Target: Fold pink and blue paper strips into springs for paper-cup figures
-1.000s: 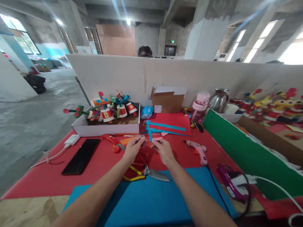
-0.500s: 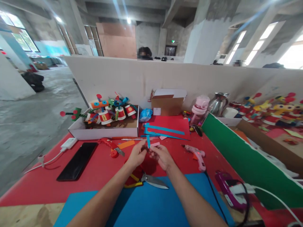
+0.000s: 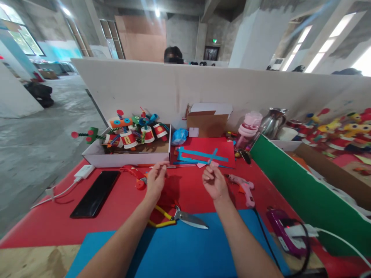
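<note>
My right hand [image 3: 215,181] is closed on a short blue paper strip [image 3: 213,155], which sticks up from the fingertips; a pink scrap [image 3: 214,164] shows beside it. My left hand [image 3: 156,180] is curled with thumb and fingers together, over the table left of centre; anything between them is too small to make out. Just left of it lies a red cutter [image 3: 140,183]. Long blue strips [image 3: 199,153] rest on red paper [image 3: 222,146] behind the hands. Yellow-handled scissors [image 3: 189,219] lie open nearer me, their blades over a blue sheet [image 3: 185,251].
A white box [image 3: 127,160] of paper-cup figures stands back left, with a phone [image 3: 95,194] in front. At right are a pink glue gun [image 3: 245,187], a pink bottle [image 3: 247,129], a purple device [image 3: 285,233] and a green-sided box [image 3: 307,193].
My hands have come apart: the left moved left, the right moved right and slightly up with the short blue strip. The view has tilted slightly.
</note>
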Action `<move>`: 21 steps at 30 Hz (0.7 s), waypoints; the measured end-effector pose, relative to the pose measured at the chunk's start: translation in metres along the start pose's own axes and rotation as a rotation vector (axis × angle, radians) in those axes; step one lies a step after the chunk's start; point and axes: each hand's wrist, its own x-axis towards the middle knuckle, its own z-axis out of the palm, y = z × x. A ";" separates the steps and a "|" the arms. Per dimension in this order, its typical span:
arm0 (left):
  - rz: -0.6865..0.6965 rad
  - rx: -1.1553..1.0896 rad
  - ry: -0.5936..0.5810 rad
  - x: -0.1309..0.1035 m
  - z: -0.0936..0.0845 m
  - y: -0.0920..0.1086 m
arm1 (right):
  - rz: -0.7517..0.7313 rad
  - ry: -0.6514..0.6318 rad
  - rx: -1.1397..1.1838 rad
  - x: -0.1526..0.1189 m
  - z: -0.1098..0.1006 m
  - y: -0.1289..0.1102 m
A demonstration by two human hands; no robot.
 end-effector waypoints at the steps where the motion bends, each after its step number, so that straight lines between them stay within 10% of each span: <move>1: -0.015 -0.031 -0.115 -0.004 0.004 0.001 | 0.066 -0.037 -0.043 -0.003 0.003 0.006; 6: -0.072 -0.125 -0.606 -0.020 0.024 0.002 | 0.180 -0.086 -0.362 -0.013 0.010 0.041; 21: -0.171 -0.191 -0.245 -0.018 0.018 0.010 | 0.025 0.158 -0.391 -0.001 0.000 0.037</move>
